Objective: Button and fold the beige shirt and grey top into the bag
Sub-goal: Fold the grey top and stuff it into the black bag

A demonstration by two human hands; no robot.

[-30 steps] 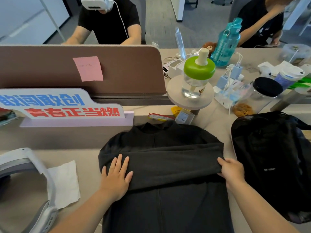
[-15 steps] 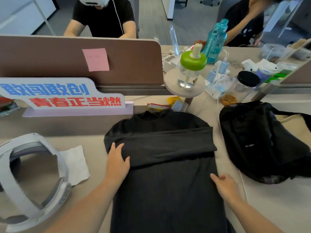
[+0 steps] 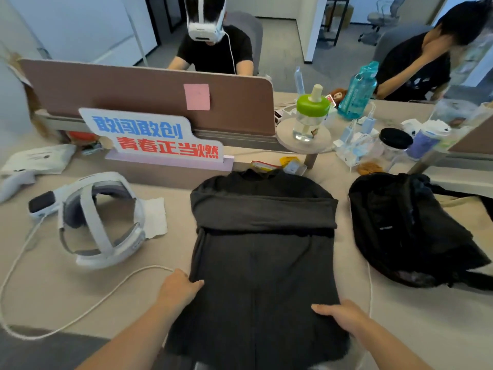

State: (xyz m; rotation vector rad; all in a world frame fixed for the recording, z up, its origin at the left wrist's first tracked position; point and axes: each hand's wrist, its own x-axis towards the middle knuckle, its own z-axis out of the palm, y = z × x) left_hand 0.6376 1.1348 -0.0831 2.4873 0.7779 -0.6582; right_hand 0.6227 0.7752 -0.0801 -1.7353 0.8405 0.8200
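Note:
The dark grey top (image 3: 262,265) lies flat in front of me, collar away from me, with its sleeves folded across the chest in a band. My left hand (image 3: 178,287) pinches the top's lower left side edge, thumb on the cloth. At the lower right edge, my right hand (image 3: 339,315) holds the cloth, thumb on top. The black bag (image 3: 408,231) lies just right of the top. A piece of beige fabric (image 3: 465,209) shows behind the bag; I cannot tell whether it is the shirt.
A white headset (image 3: 101,220) with a cable and a paper tissue (image 3: 156,217) lie to the left. A sign (image 3: 157,137) and brown divider (image 3: 138,92) stand behind the top. Bottles, a jar (image 3: 393,145) and chargers crowd the back right. Two people sit across.
Both hands have slid toward me, from the folded sleeve band down to the lower side edges of the top. The view has tilted and widened.

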